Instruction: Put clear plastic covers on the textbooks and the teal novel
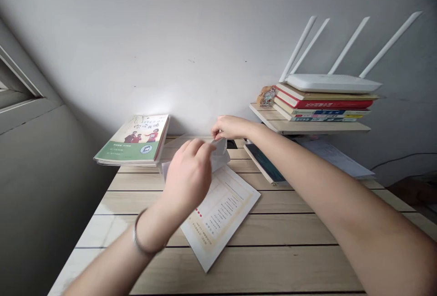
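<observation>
A thin book (pixel 228 209) lies at an angle on the slatted table, its pale printed cover with red dots facing up. At its far end rises a whitish, see-through plastic sheet (pixel 221 155), creased and bent. My left hand (pixel 191 168) is closed at the sheet's near side, thumb and finger pinched on its edge; the hand hides part of the book. Reaching in from the right, my right hand (pixel 228 127) pinches the sheet's far upper edge between thumb and fingers. Whether the sheet is fixed to the book I cannot tell.
A stack of green-and-white books (pixel 131 139) sits at the back left. At the back right, a small shelf (pixel 307 126) bears piled books (pixel 327 104), a white router (pixel 334 83) with upright antennas and a small clock (pixel 266 96). Below lie a dark notebook (pixel 264 164) and papers (pixel 336 157).
</observation>
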The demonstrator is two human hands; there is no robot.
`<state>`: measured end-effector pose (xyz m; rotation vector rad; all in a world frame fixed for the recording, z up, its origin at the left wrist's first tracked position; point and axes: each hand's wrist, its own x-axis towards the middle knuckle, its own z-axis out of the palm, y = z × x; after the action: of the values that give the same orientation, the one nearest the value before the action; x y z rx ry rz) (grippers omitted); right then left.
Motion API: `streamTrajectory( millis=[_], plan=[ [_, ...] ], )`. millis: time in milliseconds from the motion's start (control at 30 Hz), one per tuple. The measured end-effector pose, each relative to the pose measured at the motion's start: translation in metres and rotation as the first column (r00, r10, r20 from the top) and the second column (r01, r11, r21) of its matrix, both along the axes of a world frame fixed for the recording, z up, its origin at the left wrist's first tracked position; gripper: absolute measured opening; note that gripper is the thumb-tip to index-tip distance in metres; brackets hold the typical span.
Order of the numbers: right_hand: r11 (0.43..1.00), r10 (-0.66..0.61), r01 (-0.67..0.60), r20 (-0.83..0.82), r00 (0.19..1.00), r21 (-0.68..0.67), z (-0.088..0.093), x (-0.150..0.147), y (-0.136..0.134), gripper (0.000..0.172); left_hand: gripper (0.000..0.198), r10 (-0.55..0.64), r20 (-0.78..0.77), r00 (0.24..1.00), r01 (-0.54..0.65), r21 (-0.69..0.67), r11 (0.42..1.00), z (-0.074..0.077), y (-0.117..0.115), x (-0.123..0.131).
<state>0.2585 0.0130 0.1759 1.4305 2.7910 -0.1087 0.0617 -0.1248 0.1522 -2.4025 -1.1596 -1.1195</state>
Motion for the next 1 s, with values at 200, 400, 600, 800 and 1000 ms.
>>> streamTrajectory(
  millis=[200,400,600,800,1000],
  plan=[
    [0.999,0.049,-0.051,-0.088,0.995,-0.013,0.000,-0.002,0.003,0.017,0.025,0.093,-0.398,0.913,-0.328,-0.577,0.748,0.027,0.087,0.053],
    [0.993,-0.015,0.076,-0.533,0.846,0.094,-0.011,0.013,-0.006,0.011,0.038,0.040,-0.493,0.869,-0.396,-0.645,0.653,0.021,0.126,0.063],
    [0.912,-0.286,0.370,-0.923,0.257,-0.179,-0.100,0.045,-0.021,0.030,0.034,0.037,-0.539,0.842,-0.436,-0.637,0.636,0.025,0.144,0.053],
    [0.844,-0.536,0.153,-0.826,0.174,-0.515,-0.170,0.045,-0.024,0.034,0.035,0.087,-0.543,0.835,-0.463,-0.609,0.644,0.027,0.142,0.050],
    [0.831,-0.551,0.053,-0.808,0.210,-0.553,-0.174,0.042,-0.005,0.029,0.032,0.101,-0.538,0.837,-0.468,-0.607,0.642,0.027,0.141,0.051]
  ],
)
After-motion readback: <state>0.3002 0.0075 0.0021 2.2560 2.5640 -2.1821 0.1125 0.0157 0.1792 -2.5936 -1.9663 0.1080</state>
